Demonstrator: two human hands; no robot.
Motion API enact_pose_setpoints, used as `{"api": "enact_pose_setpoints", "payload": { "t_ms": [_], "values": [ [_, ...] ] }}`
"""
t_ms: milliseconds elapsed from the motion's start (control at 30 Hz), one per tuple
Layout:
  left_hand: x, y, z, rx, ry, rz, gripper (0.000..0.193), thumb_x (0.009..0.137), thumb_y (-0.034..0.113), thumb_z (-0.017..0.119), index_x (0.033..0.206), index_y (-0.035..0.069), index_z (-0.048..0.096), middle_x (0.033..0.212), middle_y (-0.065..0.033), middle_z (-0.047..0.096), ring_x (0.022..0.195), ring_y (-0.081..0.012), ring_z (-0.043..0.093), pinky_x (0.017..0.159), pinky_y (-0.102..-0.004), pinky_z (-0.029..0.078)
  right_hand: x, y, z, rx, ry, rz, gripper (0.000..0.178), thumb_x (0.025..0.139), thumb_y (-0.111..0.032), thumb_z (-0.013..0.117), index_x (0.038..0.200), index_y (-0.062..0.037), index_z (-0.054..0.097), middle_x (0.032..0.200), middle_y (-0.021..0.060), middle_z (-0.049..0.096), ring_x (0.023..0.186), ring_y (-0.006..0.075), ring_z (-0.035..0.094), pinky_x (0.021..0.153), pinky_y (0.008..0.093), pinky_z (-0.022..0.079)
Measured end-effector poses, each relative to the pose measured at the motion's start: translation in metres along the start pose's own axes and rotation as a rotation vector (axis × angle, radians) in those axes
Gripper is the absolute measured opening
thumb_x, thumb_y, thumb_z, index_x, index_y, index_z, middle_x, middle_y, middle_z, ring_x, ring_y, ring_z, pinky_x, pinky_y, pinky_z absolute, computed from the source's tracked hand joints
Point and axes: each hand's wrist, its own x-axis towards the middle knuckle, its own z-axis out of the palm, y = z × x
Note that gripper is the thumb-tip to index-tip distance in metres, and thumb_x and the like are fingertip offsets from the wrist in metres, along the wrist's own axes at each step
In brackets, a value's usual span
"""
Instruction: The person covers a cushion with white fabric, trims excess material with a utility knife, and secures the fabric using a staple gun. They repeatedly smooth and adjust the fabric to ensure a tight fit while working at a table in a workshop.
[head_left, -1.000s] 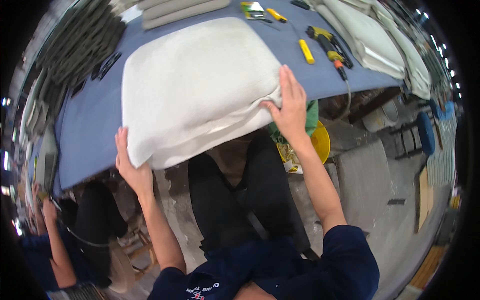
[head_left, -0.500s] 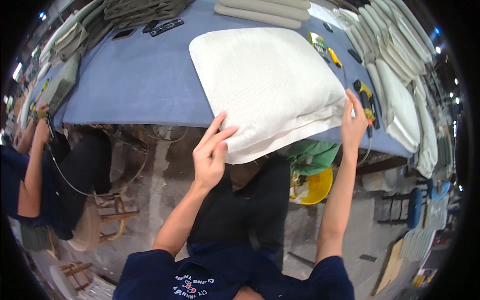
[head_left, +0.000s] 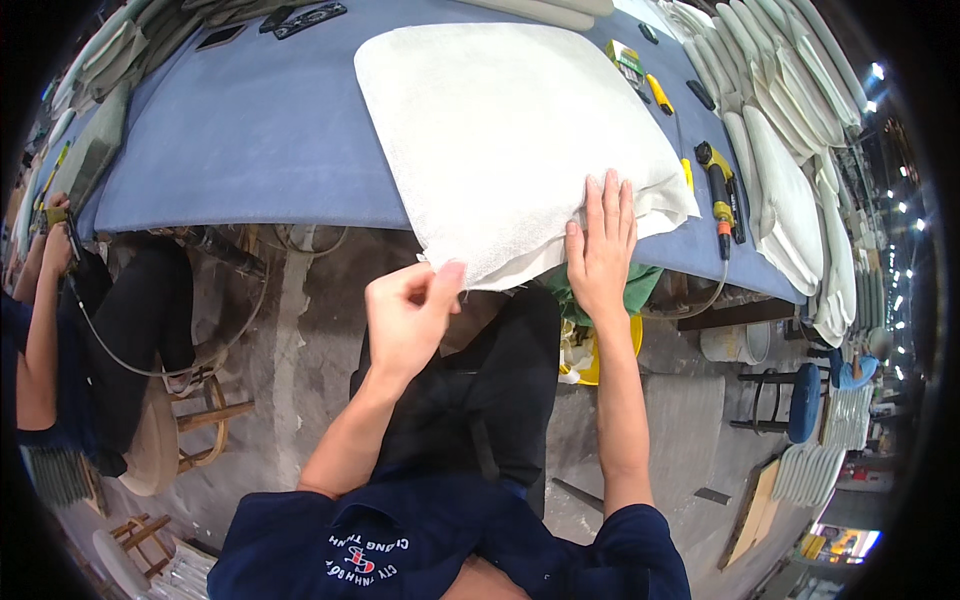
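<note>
A large white cushion (head_left: 510, 130) lies on the blue table (head_left: 250, 140), its near edge hanging over the table's front. My left hand (head_left: 405, 315) pinches the loose fabric at the cushion's near left corner. My right hand (head_left: 600, 245) lies flat, fingers spread, on the cushion's near right part.
Yellow-handled tools (head_left: 660, 92) and a yellow-black power tool (head_left: 718, 185) lie on the table to the right. White cushions (head_left: 790, 160) are stacked further right. Another person (head_left: 40, 330) sits at the left. A yellow bucket (head_left: 600, 355) stands under the table, a blue stool (head_left: 800, 400) at right.
The view has swung left. My left hand dropped from the cushion's edge and now pinches its corner. My right hand moved from the cushion's right end onto its top.
</note>
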Motion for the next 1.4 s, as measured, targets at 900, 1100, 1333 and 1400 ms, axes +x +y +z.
{"api": "enact_pose_setpoints", "payload": {
  "t_ms": [900,1100,1333,1400],
  "values": [
    [0.007,-0.048,-0.036,0.528,-0.114,0.595,0.027,0.095,0.011,0.071,0.073,-0.004,0.073,0.172,-0.0222,0.037,0.165,-0.0457,0.014,0.129,-0.0539,0.024,0.067,0.056,-0.017,0.104,-0.008,0.122,0.049,0.109,-0.040,0.054,0.147,-0.0111,0.063,0.165,0.0160,0.049,0.159,0.0390,0.034,0.129,0.0600,0.018],
    [0.014,-0.057,-0.040,0.346,-0.191,0.515,0.022,0.091,0.004,0.074,0.073,-0.007,0.071,0.171,-0.0220,0.037,0.163,-0.0458,0.019,0.128,-0.0469,0.031,0.093,0.009,0.019,-0.075,-0.206,0.005,0.063,0.108,-0.054,0.049,0.157,-0.0132,0.053,0.169,0.0162,0.042,0.160,0.0396,0.030,0.129,0.0611,0.018],
    [0.017,-0.045,-0.058,0.393,-0.248,0.475,0.019,0.087,0.005,0.076,0.072,-0.005,0.071,0.169,-0.0237,0.039,0.160,-0.0503,0.022,0.126,-0.0480,0.033,0.230,-0.013,0.088,0.034,-0.508,-0.218,0.071,0.109,-0.062,0.041,0.158,-0.0130,0.051,0.171,0.0158,0.040,0.160,0.0419,0.029,0.130,0.0568,0.021],
    [0.024,-0.055,-0.049,0.422,-0.253,0.507,0.017,0.086,0.006,0.077,0.072,-0.003,0.072,0.168,-0.0231,0.042,0.160,-0.0500,0.026,0.124,-0.0481,0.035,0.300,0.010,0.120,0.082,-0.577,-0.248,0.070,0.109,-0.062,0.040,0.157,-0.0125,0.053,0.169,0.0156,0.042,0.159,0.0420,0.030,0.129,0.0562,0.023]
  ]
}}
